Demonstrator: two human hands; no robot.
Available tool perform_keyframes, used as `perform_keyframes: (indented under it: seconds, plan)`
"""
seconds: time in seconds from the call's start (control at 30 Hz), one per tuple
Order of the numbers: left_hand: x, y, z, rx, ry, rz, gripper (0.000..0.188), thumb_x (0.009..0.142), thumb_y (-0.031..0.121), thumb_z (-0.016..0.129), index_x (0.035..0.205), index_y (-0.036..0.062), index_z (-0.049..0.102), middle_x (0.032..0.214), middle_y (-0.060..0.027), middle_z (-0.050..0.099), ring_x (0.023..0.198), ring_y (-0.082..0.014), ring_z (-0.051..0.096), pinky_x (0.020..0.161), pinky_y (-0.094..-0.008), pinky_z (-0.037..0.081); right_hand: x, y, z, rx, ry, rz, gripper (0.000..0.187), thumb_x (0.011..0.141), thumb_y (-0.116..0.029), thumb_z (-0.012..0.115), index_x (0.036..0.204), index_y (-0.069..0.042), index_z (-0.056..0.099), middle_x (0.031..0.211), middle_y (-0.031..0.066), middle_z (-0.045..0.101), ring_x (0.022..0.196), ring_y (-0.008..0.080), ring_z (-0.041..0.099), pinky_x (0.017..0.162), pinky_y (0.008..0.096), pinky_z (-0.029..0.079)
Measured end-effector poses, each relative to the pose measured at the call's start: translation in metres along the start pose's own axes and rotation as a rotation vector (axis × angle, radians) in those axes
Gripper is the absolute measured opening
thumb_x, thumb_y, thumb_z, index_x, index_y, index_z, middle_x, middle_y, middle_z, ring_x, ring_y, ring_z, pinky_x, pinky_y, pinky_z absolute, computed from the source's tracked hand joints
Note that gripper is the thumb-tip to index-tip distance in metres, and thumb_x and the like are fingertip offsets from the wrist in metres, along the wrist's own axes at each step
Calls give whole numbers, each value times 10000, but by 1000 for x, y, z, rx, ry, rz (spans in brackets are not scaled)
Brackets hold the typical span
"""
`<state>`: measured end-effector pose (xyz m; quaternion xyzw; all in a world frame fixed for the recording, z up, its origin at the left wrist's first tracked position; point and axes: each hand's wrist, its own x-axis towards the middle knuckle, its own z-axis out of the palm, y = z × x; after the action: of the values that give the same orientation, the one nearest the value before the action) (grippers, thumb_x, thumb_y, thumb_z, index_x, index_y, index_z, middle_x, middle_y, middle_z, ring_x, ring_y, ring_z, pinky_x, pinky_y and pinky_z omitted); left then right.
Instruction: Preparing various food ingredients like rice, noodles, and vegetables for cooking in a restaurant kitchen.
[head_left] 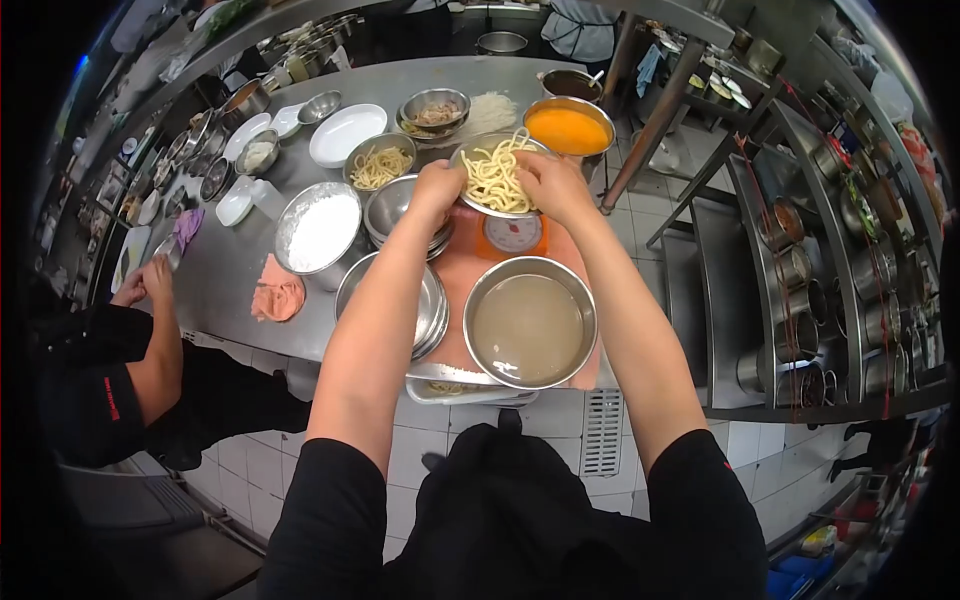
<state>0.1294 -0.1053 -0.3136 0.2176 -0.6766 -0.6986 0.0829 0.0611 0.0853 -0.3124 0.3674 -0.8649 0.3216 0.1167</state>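
A metal bowl (466, 150) of thick pale noodles (495, 178) is between my hands, just above or on an orange kitchen scale (512, 236) with a round dial. My left hand (438, 190) grips the bowl's left rim. At the right rim my right hand (556, 186) is closed on the bowl, its fingertips reaching in against the noodles. Some noodles hang over the far rim. Closer to me stands a large metal pot (530, 322) of cloudy liquid. Stacked metal bowls (432, 312) sit left of it, partly hidden by my left forearm.
Around the bowl are a pot of orange liquid (570, 127), another noodle bowl (380, 165) and a bowl of white powder (318, 228). A crumpled pink cloth (277, 290) lies near the table edge. A co-worker's hands (148, 280) are at far left. Metal shelving (735, 260) stands right.
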Motion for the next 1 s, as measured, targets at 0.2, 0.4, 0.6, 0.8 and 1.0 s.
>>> perform_keyframes:
  seconds: [0.2,0.4,0.6,0.8,1.0]
  plan:
    - [0,10,-9,122,-120,-87,344,868,268,603,1036,-22,528,840,-145,634,566,-214,653,402,-277,527,-77,-33,-57,553,124,29,287,923,-136,525,1167,-14,613,1157,114,642,1104,193,582,925,337,469]
    - [-8,16,-17,211,-144,-133,464,890,429,603,997,-13,511,822,-134,599,541,-177,627,419,-258,514,-244,-99,-50,992,-836,-54,298,965,-223,517,1194,-55,605,1140,94,644,1053,224,609,926,337,465]
    - [-17,25,-26,231,-95,-132,533,888,474,595,1023,-29,484,826,-124,558,525,-180,610,436,-271,519,-366,-63,123,494,-672,292,318,929,-266,512,1166,-81,614,1063,178,647,998,336,611,882,410,480]
    - [-20,27,-15,237,-71,-115,478,879,401,618,987,-46,489,793,-157,576,510,-207,616,407,-298,514,-360,-42,235,40,-420,204,285,907,-253,540,1087,-49,625,997,154,664,896,329,632,805,435,491]
    - [-35,13,-13,69,-63,-43,205,864,161,591,851,-15,487,768,-140,602,548,-226,639,429,-307,549,-314,-73,276,151,-401,340,284,900,-251,553,1080,-45,625,989,143,659,886,309,628,799,427,490]
